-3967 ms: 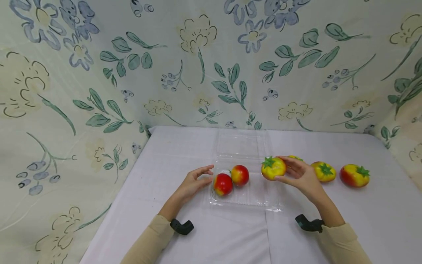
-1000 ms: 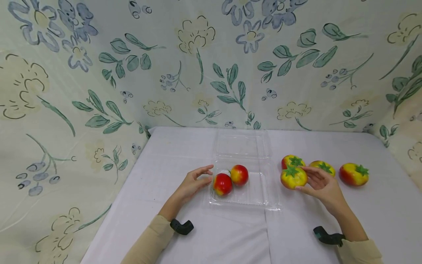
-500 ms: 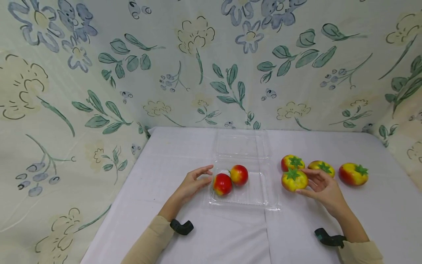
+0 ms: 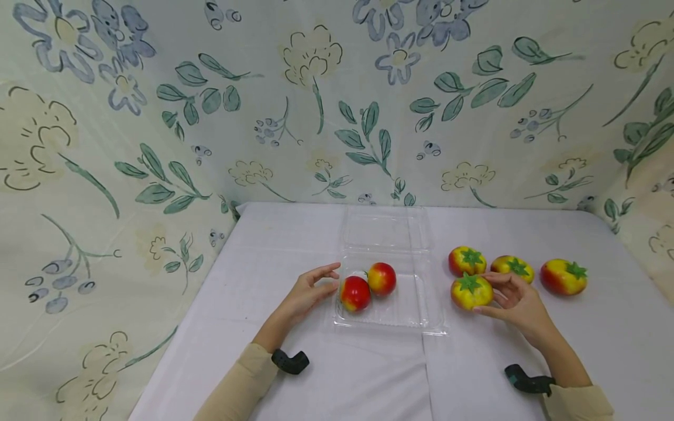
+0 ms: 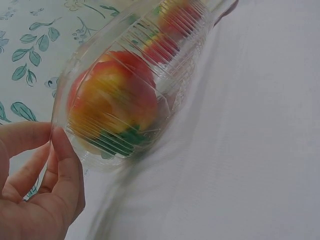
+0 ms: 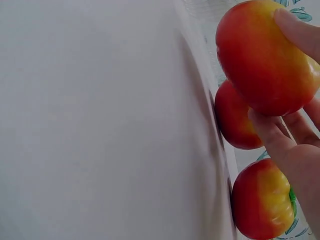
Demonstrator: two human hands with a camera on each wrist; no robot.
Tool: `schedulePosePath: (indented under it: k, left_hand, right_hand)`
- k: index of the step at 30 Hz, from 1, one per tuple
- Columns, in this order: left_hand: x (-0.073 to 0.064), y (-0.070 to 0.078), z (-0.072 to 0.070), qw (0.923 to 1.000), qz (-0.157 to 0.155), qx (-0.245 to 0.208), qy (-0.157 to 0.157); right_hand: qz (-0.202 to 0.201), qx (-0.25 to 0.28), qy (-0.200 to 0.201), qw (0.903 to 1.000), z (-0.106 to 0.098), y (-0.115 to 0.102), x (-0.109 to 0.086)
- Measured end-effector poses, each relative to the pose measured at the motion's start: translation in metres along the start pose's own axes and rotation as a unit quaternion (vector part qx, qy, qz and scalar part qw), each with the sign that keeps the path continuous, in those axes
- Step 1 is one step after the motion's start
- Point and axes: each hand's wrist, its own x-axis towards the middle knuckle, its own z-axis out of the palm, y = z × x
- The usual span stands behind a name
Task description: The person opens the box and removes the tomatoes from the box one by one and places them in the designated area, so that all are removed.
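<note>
My left hand [image 4: 307,292] pinches the left rim of a clear plastic clamshell box [image 4: 405,313] between thumb and fingers, as the left wrist view shows. Two red-and-yellow tomatoes lie in the box's left part: one tomato [image 4: 356,294] near my left fingertips, the other tomato [image 4: 381,279] just behind it. Right of the box, my right hand [image 4: 518,304] holds a yellow-and-red tomato [image 4: 470,294], its green leafy top facing up. Thumb and fingers grip its sides; in the right wrist view this held tomato [image 6: 265,60] overlaps another behind it.
Behind the held tomato sit a tomato [image 4: 466,261] and a second tomato [image 4: 512,268]; a third tomato [image 4: 563,277] stands farther right. The box's lid [image 4: 384,229] lies folded back. A white cloth [image 4: 284,234] covers the table, with a floral curtain [image 4: 295,140] behind.
Since the oldest frame my right hand has carried its tomato rightward, from the box's right edge to in front of the other tomatoes, then slightly lower. My left hand has stayed put.
</note>
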Motion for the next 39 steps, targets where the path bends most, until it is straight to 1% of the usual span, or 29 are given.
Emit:
schedulePosePath:
  k: [8,15,24,27,32,36,39]
  left_hand:
    - [0.001,-0.001,-0.001,1.0000,0.002,0.000,-0.001]
    - [0.001,-0.001,-0.001,1.0000,0.000,0.004,0.001]
    - [0.000,-0.001,0.000,0.9999,0.001,0.010,0.003]
    - [0.001,-0.001,0.000,1.0000,0.001,0.006,0.004]
    - [0.000,0.001,0.000,1.0000,0.000,0.008,0.006]
    - [-0.001,0.002,0.001,0.9999,-0.005,0.006,0.009]
    - [-0.001,0.001,0.001,0.9999,-0.006,0.004,0.009]
  right_hand:
    - [0.009,-0.022,0.000,0.9997,-0.003,0.004,-0.001]
    - [0.021,-0.055,-0.001,0.9983,-0.005,0.007,-0.001]
    - [0.028,-0.062,-0.006,0.9977,-0.006,0.011,-0.003]
    - [0.031,-0.066,-0.004,0.9974,-0.007,0.012,-0.003]
    - [0.023,-0.072,-0.008,0.9971,-0.009,0.014,-0.003]
    - [0.017,-0.065,-0.019,0.9975,-0.012,0.015,-0.004]
    - [0.021,-0.054,-0.024,0.9981,-0.014,0.016,-0.004]
